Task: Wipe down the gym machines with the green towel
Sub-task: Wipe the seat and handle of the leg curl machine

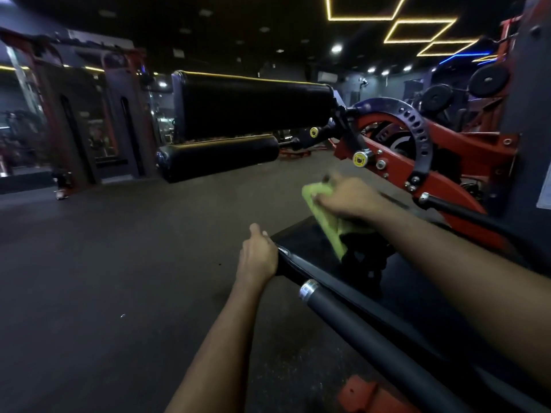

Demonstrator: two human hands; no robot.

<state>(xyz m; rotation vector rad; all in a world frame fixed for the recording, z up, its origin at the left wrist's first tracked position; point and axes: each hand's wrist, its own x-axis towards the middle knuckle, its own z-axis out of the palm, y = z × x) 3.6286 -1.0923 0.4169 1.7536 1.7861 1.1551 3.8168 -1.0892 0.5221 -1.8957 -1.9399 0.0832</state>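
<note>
Fingers of the right hand (348,198) curl over the bunched green towel (326,222), pressing it onto the black seat pad (301,238); its loose end trails back under the wrist. The left hand (258,254) grips the pad's near corner, thumb on top. Smooth, glossy cylindrical roller pads (253,105) hang off a red steel frame (465,144) beyond.

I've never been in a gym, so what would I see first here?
Probably the bright green towel, held by the right hand in the middle, over a black seat pad whose edge the left hand grips. Behind it sticks out a big black roller pad, and a red machine frame fills the right side under glowing yellow ceiling lights.
</note>
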